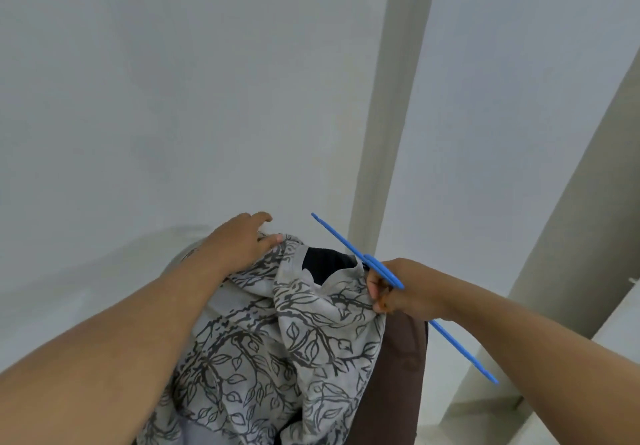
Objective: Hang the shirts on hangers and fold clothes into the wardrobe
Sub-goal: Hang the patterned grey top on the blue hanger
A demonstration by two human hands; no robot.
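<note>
A pale grey shirt [277,340] printed with dark branches and leaves hangs low in the middle of the view, its neck opening gaping at the top. My left hand [242,244] grips the shirt's upper left edge at the collar. My right hand [398,289] pinches the shirt's right shoulder and also holds a thin blue hanger [341,242], which runs diagonally from the upper left of the hand to the lower right behind my forearm. Something dark [329,264] shows inside the neck opening.
A plain white wall [173,98] fills most of the view. Pale beige upright panels [391,115] stand on the right, with a second slanted one [571,237] further right. A brown garment [398,375] hangs behind the printed shirt at lower right.
</note>
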